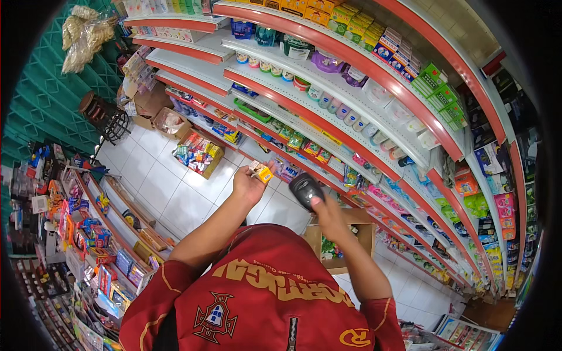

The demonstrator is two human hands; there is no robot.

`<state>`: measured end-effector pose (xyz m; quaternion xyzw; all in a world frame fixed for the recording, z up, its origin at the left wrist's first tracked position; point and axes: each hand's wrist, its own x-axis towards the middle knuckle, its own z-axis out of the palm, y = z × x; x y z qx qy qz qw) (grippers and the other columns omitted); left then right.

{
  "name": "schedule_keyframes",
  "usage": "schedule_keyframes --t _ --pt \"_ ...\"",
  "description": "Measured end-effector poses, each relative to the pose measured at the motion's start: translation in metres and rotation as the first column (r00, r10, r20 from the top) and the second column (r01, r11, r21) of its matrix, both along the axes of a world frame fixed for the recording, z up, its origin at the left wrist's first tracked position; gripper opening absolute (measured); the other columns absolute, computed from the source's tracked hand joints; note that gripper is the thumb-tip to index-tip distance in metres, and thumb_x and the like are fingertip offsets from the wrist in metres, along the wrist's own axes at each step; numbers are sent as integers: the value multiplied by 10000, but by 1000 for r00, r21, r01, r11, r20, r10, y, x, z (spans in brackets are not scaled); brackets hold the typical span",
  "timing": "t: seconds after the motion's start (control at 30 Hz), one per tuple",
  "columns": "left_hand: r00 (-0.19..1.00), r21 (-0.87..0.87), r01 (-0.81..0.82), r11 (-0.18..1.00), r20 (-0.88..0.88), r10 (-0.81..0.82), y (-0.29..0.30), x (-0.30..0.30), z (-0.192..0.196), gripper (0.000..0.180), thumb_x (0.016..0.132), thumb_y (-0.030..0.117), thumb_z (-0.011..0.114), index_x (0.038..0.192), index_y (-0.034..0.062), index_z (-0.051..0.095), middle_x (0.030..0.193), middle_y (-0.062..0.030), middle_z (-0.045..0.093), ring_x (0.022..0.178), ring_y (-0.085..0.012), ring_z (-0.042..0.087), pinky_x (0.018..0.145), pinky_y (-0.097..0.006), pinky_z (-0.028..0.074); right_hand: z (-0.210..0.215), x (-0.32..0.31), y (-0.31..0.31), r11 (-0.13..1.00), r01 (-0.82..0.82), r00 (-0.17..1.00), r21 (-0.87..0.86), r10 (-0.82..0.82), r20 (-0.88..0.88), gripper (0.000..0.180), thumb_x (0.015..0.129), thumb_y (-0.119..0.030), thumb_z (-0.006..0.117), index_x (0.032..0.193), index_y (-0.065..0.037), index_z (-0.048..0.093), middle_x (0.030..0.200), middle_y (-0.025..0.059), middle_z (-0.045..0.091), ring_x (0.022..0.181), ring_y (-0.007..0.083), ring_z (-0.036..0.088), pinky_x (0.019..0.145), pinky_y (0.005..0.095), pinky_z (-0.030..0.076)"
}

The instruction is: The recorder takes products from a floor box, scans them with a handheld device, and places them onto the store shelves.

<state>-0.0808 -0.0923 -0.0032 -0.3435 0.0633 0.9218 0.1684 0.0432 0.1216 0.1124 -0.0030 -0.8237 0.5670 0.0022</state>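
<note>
So, L hand (248, 186) grips sm. yellow/white box (263, 173), R hand (329, 214) grips blk rounded scanner (305, 190).

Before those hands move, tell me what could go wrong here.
The small yellow-and-white box could slip from the left hand onto the tiled floor. The black barcode scanner in the right hand might bump the red-edged shelves. The open cardboard box near the right forearm may be a tripping hazard.
</note>
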Motion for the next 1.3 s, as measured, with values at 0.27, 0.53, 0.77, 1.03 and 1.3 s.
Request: schedule_keyframes --t 0.27,0.53,0.77,1.03,1.3 --pt "994 -109 62 992 -81 -71 14 -1 7 438 1060 220 287 1362 -92 345 1322 -246 506 1280 -432 543 1121 -599 470 -18 16 -16 986 3 976 -167 34 217 477 1033 -394 496 1234 24 608 938 168 686 852 247 634 802 385 500" --pt "985 -115 128 985 -102 -139 37 7 17 398 1040 198 336 1319 -82 382 1296 -227 511 1281 -421 546 1128 -620 446 -25 28 -11 997 22 981 -70 -9 192 483 1034 -418 503 1197 25 607 902 209 671 839 276 643 795 395 500" --pt "986 -133 97 986 -122 -114 46 12 18 386 1038 192 342 1313 -75 385 1310 -218 506 1301 -424 537 1137 -624 434 -22 36 9 984 70 961 -161 -23 277 499 1040 -441 498 1195 20 608 892 159 672 823 250 627 793 378 494" --pt "988 -128 78 989 -122 -94 70 20 21 405 1046 207 336 1374 -31 330 1332 -221 497 1325 -444 517 1140 -641 420 -23 38 31 986 15 959 -169 33 282 511 1048 -458 469 1173 17 612 845 112 633 782 193 590 744 361 481" --pt "987 -67 130 989 -88 -136 87 26 8 364 1045 183 390 1342 -24 361 1346 -238 487 1335 -446 499 1145 -629 417 43 49 95 971 -4 988 -239 41 149 622 1023 -506 549 1367 8 486 1023 106 628 913 184 582 838 353 481"
